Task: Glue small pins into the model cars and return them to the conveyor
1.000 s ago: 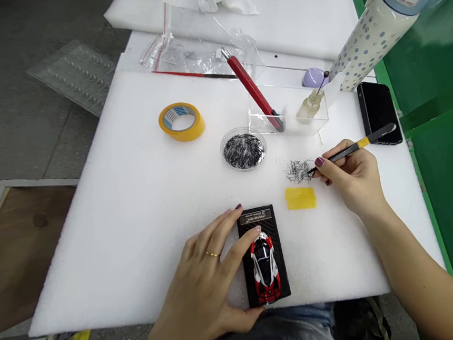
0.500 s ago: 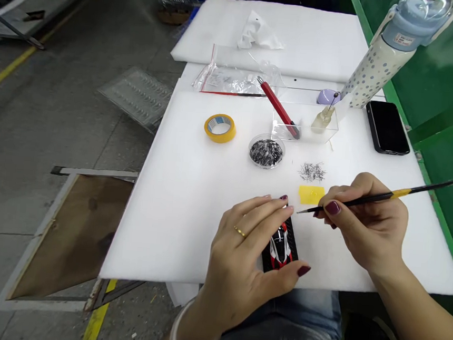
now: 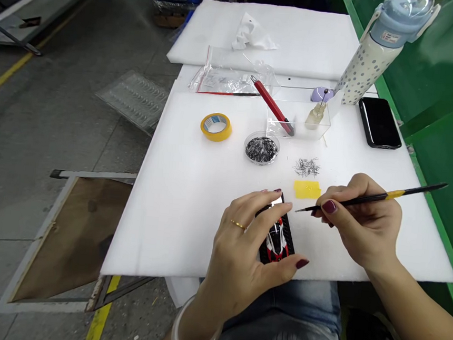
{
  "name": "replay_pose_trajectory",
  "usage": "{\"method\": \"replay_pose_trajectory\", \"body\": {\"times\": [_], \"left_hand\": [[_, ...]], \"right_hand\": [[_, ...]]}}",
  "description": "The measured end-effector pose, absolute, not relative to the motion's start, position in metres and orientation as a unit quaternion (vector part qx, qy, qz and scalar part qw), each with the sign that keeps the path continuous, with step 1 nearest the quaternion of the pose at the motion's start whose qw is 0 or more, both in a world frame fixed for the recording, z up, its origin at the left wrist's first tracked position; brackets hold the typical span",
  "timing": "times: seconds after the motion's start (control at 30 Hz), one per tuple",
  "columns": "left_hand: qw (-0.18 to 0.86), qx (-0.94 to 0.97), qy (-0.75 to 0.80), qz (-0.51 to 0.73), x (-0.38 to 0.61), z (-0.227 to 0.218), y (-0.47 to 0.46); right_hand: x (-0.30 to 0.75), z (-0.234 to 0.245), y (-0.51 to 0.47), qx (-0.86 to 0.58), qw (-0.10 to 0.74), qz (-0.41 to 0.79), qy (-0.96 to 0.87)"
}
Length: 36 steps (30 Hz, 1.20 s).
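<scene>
A red, white and black model car [image 3: 277, 239] on a black base lies near the table's front edge. Over it spans my left hand [image 3: 246, 240], fingers at the far end and thumb at the near right side, gripping the base. The hand hides part of the car's left side and far end. In my right hand [image 3: 365, 219] is a thin black brush [image 3: 370, 198] with a yellow band, pinched between thumb and fingers. Its fine tip points left and ends just right of my left index fingertip, apart from the car. A yellow tape piece [image 3: 307, 189] lies beyond the brush.
Short black fibres [image 3: 307, 167] lie loose beside a round clear dish [image 3: 262, 148] full of them. Behind are a tape roll [image 3: 216, 127], a red pen-like tool [image 3: 272, 105], a small glue-like bottle [image 3: 316, 116], a phone [image 3: 380, 123] and a tall drinking bottle [image 3: 373, 61].
My left fingers have spread apart, uncovering more of the car's base. The brush stays close to the same place beside the car. The whole view has shifted slightly.
</scene>
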<state>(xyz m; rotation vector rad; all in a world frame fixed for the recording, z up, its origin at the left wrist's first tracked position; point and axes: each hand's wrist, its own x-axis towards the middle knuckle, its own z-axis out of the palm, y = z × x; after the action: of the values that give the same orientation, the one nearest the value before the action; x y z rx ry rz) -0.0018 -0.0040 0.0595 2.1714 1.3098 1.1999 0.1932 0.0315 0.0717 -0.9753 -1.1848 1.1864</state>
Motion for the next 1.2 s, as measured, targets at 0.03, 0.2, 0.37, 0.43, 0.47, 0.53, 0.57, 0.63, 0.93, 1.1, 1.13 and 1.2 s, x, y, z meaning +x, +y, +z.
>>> {"method": "replay_pose_trajectory", "body": {"times": [0.03, 0.2, 0.37, 0.43, 0.47, 0.53, 0.57, 0.63, 0.93, 1.1, 1.13, 1.2], "left_hand": [[0.165, 0.762, 0.464, 0.420, -0.003, 0.059, -0.004], [0.157, 0.758, 0.484, 0.407, -0.011, 0.053, -0.006], [0.162, 0.747, 0.488, 0.421, -0.006, 0.054, -0.007], [0.168, 0.731, 0.492, 0.441, -0.002, 0.058, -0.008], [0.170, 0.722, 0.496, 0.451, 0.001, 0.060, -0.009], [0.182, 0.703, 0.506, 0.465, 0.006, 0.066, -0.009], [0.194, 0.693, 0.510, 0.472, 0.009, 0.068, -0.009], [0.238, 0.668, 0.506, 0.491, 0.014, 0.072, -0.008], [0.360, 0.611, 0.442, 0.549, 0.023, 0.076, -0.005], [0.349, 0.617, 0.442, 0.550, 0.022, 0.076, -0.005], [0.346, 0.619, 0.443, 0.548, 0.022, 0.076, -0.005], [0.336, 0.624, 0.443, 0.549, 0.021, 0.076, -0.005]], "right_hand": [[0.195, 0.070, 0.031, -0.416, 0.571, 0.501, -0.501], [0.204, 0.060, 0.028, -0.434, 0.582, 0.479, -0.493], [0.205, 0.057, 0.024, -0.444, 0.581, 0.493, -0.471], [0.202, 0.060, 0.022, -0.440, 0.584, 0.507, -0.457], [0.200, 0.062, 0.021, -0.436, 0.586, 0.512, -0.451], [0.195, 0.066, 0.018, -0.426, 0.594, 0.517, -0.445], [0.193, 0.067, 0.016, -0.420, 0.600, 0.517, -0.443], [0.190, 0.069, 0.013, -0.404, 0.613, 0.514, -0.443], [0.181, 0.069, 0.006, -0.383, 0.630, 0.516, -0.435], [0.178, 0.070, 0.005, -0.396, 0.625, 0.496, -0.455], [0.178, 0.070, 0.005, -0.398, 0.625, 0.487, -0.462], [0.177, 0.071, 0.005, -0.397, 0.630, 0.467, -0.476]]}}
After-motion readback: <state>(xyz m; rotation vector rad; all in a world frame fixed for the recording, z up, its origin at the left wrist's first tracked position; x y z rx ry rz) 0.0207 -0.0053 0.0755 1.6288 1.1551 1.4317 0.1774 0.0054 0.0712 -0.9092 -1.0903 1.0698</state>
